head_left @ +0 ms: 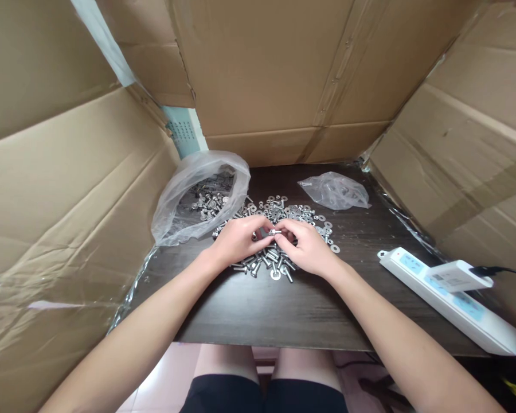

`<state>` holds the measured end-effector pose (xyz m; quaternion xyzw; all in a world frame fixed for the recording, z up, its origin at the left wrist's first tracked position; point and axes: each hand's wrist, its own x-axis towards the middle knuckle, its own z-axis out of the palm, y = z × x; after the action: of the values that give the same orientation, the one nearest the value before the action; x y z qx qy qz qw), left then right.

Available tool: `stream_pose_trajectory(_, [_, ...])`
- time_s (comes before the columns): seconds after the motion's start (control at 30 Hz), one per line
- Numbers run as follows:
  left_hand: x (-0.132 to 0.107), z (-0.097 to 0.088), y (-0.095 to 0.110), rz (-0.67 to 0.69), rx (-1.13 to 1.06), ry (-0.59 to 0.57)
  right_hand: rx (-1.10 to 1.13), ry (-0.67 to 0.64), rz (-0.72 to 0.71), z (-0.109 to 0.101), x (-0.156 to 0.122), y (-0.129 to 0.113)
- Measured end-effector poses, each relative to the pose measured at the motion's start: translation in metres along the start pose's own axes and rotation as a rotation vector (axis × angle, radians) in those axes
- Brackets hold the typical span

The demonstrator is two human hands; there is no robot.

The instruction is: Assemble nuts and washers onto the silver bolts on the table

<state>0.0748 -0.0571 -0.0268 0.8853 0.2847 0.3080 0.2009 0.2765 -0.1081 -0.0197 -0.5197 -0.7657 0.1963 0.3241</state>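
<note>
Between the fingertips of both hands is a small silver bolt point(275, 232), lying roughly level, with what looks like a nut or washer at its left end. My left hand point(243, 238) pinches it from the left, and my right hand point(303, 244) closes on its right end. Beneath and around the hands spreads a loose pile of metal hardware: bolts point(262, 261) at the front, flat washers point(335, 249) and nuts toward the back and right. The fingers hide part of the pile.
An open clear plastic bag point(167, 215) with assembled bolts stands at the left. A crumpled plastic bag point(337, 190) lies at the back right. A white power strip point(451, 304) with a plugged-in adapter point(456, 276) lies right. Cardboard walls point(284, 69) enclose the dark table point(258, 315).
</note>
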Motion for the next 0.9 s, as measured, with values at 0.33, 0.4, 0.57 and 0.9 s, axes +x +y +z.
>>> stream_pose_trajectory(0.33, [0.0005, -0.0007, -0.0007, 0.0, 0.008, 0.006, 0.021, 0.008, -0.005, 0.0, 0.0005, 0.0001])
stream_pose_trajectory(0.4, [0.0002, -0.0005, -0.001, -0.002, 0.005, 0.004, 0.023, 0.01, -0.012, -0.0005, 0.0005, -0.0001])
stream_pose_trajectory(0.57, [0.0004, -0.0001, -0.0004, 0.009, 0.01, 0.005, -0.001, 0.013, -0.025, 0.0001, 0.0007, 0.001])
stream_pose_trajectory(0.9, [0.0003, -0.0006, -0.0007, 0.02, 0.011, 0.01, 0.0, 0.022, -0.031, -0.0002, 0.0003, -0.0003])
